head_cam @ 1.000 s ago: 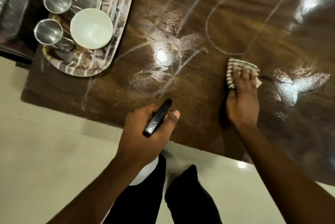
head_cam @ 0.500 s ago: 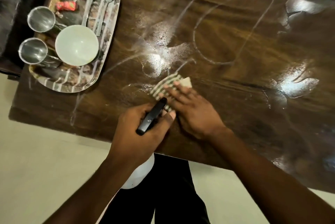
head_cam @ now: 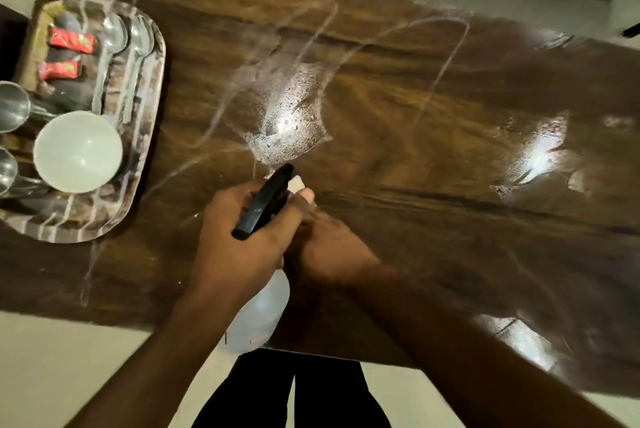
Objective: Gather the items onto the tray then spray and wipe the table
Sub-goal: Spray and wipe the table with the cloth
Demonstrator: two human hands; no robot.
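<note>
My left hand (head_cam: 239,240) grips a spray bottle with a black trigger head (head_cam: 265,202) and a clear body (head_cam: 261,313), held over the dark wooden table (head_cam: 415,185). My right hand (head_cam: 332,251) lies flat on the table just behind the bottle, pressing a cloth (head_cam: 297,182) of which only a pale corner shows. A wet foamy patch (head_cam: 287,122) sits just beyond the nozzle. At the left end stands the tray (head_cam: 145,164) with a white bowl (head_cam: 78,152), two spoons (head_cam: 114,46), two red packets (head_cam: 71,41) and steel cups (head_cam: 10,108).
White wipe streaks curve over the tabletop, and glossy wet patches (head_cam: 540,153) shine at the right. The near table edge (head_cam: 104,320) runs above pale floor. My dark trousers (head_cam: 294,393) are below the edge. A dark object lies off the table at far left.
My right hand slid the cloth from the right of the table leftward to behind the spray bottle. The view shifted, so the tray sits lower left. My left hand kept the bottle.
</note>
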